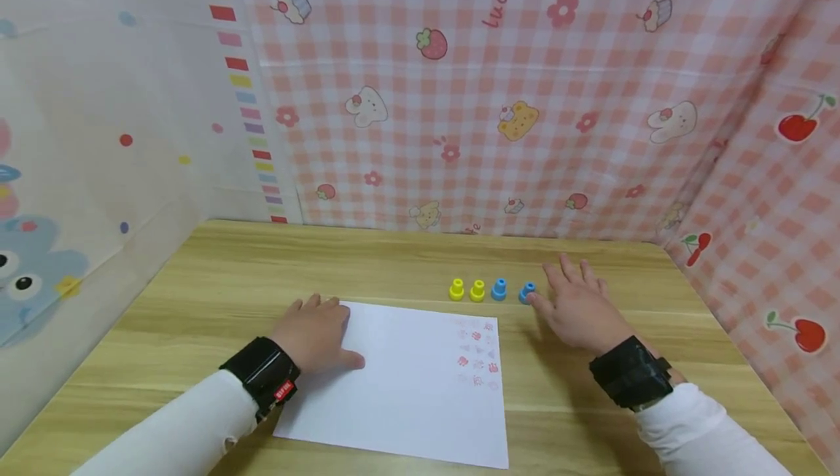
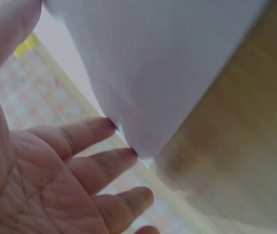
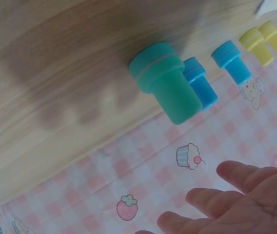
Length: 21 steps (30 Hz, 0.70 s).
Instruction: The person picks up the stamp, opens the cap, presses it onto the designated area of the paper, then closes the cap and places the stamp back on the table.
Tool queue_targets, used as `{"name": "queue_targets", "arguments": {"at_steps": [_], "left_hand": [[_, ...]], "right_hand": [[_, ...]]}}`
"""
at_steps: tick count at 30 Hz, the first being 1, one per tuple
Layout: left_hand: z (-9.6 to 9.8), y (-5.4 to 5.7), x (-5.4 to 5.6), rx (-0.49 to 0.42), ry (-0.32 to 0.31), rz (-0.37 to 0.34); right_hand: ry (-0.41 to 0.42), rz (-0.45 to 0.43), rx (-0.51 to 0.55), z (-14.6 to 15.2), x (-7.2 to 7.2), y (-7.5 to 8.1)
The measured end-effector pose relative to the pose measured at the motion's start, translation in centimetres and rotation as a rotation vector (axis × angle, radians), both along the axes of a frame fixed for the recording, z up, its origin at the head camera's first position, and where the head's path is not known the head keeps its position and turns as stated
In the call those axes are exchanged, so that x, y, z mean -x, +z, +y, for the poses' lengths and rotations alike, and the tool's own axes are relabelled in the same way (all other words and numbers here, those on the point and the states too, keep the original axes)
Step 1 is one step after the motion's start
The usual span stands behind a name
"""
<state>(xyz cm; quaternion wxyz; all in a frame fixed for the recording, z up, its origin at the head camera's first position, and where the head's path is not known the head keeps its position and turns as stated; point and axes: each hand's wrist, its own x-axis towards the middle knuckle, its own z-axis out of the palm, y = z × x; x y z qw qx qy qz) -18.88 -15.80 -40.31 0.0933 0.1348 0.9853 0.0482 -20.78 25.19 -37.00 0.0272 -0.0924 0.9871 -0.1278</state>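
Note:
A white sheet of paper (image 1: 400,388) lies on the table, with rows of small reddish stamped prints (image 1: 477,359) near its right edge. My left hand (image 1: 313,337) rests at the sheet's upper left, fingers spread; in the left wrist view its fingertips meet the paper's edge. Two yellow toy stamps (image 1: 456,290) and two blue toy stamps (image 1: 499,289) stand in a row beyond the paper. My right hand (image 1: 580,312), fingers extended, hovers beside the right-hand blue stamp. A green stamp (image 3: 170,87) stands near that hand in the right wrist view, hidden in the head view.
The wooden tabletop (image 1: 367,257) extends around the sheet. A pink checked cloth (image 1: 407,148) hangs behind it, with a white patterned cloth (image 1: 151,82) at the left and a cherry-print cloth (image 1: 774,243) at the right.

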Motion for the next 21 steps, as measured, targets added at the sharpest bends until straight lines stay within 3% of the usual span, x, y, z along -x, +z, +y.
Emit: {"name": "queue_targets", "arguments": {"at_steps": [10, 14, 21], "left_hand": [[5.2, -0.4, -0.8, 0.029, 0.019, 0.061], [5.9, -0.3, -0.9, 0.034, 0.021, 0.075], [6.0, -0.1, -0.8, 0.007, 0.026, 0.066]], "right_hand": [[0.02, 0.022, -0.024, 0.5, 0.4, 0.1], [0.022, 0.061, -0.035, 0.8, 0.4, 0.1], [0.002, 0.0, -0.071, 0.9, 0.6, -0.2]]}}
